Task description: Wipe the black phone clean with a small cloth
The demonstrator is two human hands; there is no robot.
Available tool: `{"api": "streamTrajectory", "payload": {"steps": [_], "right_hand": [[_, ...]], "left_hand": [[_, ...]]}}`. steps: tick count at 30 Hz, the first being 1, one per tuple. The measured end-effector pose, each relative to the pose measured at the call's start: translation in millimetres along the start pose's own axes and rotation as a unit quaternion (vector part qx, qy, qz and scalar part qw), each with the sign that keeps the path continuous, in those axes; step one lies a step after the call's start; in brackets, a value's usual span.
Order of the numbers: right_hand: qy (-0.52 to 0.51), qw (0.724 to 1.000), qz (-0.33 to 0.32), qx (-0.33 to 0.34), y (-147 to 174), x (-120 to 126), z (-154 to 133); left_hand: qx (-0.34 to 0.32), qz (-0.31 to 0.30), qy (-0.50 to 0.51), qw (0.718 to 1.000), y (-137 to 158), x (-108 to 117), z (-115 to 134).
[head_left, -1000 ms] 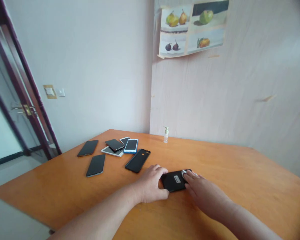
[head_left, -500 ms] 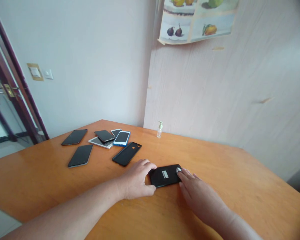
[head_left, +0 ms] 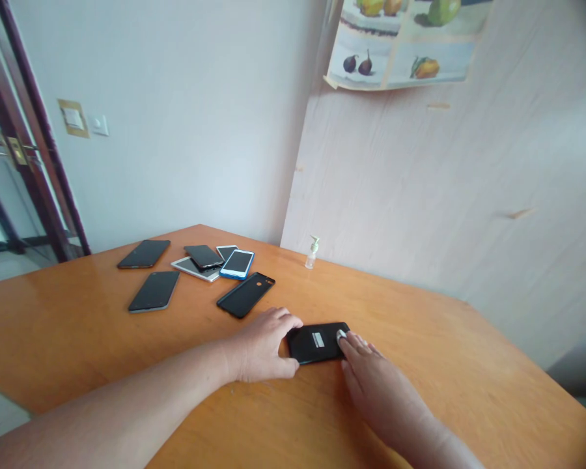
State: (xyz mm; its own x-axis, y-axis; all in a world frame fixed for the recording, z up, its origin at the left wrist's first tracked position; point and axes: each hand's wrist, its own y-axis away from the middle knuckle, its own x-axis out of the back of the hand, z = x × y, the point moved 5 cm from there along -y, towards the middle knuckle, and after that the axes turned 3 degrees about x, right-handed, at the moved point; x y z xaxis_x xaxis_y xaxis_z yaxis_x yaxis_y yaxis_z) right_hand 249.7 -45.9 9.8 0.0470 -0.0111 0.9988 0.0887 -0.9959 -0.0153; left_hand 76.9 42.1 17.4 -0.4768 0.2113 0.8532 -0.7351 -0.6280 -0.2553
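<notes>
A black phone [head_left: 311,352] lies flat on the wooden table, a pale label in the middle of its upper face. My left hand [head_left: 266,345] grips the phone's left end, thumb on the near edge and fingers on the far edge. At the other end, my right hand [head_left: 371,368] presses a small white wipe [head_left: 341,335] onto the phone with its fingertips. Most of the wipe is hidden under the fingers. Just beyond my left hand lies an empty black phone case [head_left: 247,295] with a round hole.
Left of the case are a blue-edged phone [head_left: 237,264], a dark phone [head_left: 204,256] resting on a white one [head_left: 189,268], and two more dark phones [head_left: 155,291] [head_left: 144,254]. A small pump bottle [head_left: 311,253] stands near the wall.
The camera view has tilted and shifted slightly. Both hands keep their places on the phone, with the white wipe still against its right end.
</notes>
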Motion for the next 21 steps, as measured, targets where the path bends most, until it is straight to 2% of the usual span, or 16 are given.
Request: {"api": "streamTrajectory", "payload": {"steps": [3,5,6,9,11,13,17,19,21], "right_hand": [[-0.04,0.994,-0.019,0.098,4.1,1.2,-34.5],[-0.065,0.988,-0.026,0.136,5.3,0.4,-42.1],[-0.068,0.989,-0.021,0.129,4.2,-0.7,-37.4],[-0.048,0.998,0.018,0.038,-1.9,-4.4,-4.4],[-0.036,0.999,0.035,0.003,-3.8,-4.6,6.5],[-0.048,0.998,0.027,0.025,-3.1,-2.3,-4.4],[-0.103,0.984,-0.033,0.139,2.0,1.7,-45.5],[-0.107,0.984,-0.021,0.139,-0.4,0.4,-40.5],[-0.09,0.992,0.021,0.085,-6.7,-3.4,-16.5]], "left_hand": [[-0.007,0.007,-0.003,1.0,-0.4,-1.1,-1.2],[-0.009,0.011,-0.005,1.0,-0.6,-1.4,-1.9],[-0.009,0.012,-0.006,1.0,-0.6,-1.4,-2.1],[-0.006,0.011,-0.004,1.0,-0.4,-1.9,-1.7],[-0.005,0.013,-0.004,1.0,-0.1,-3.0,-1.6],[-0.005,0.022,-0.003,1.0,0.2,-4.3,-2.1],[-0.014,0.035,0.002,0.999,0.6,-6.5,-3.1],[-0.013,0.035,0.002,0.999,0.6,-6.9,-3.3],[-0.009,0.033,0.004,0.999,0.5,-7.1,-3.4]]}}
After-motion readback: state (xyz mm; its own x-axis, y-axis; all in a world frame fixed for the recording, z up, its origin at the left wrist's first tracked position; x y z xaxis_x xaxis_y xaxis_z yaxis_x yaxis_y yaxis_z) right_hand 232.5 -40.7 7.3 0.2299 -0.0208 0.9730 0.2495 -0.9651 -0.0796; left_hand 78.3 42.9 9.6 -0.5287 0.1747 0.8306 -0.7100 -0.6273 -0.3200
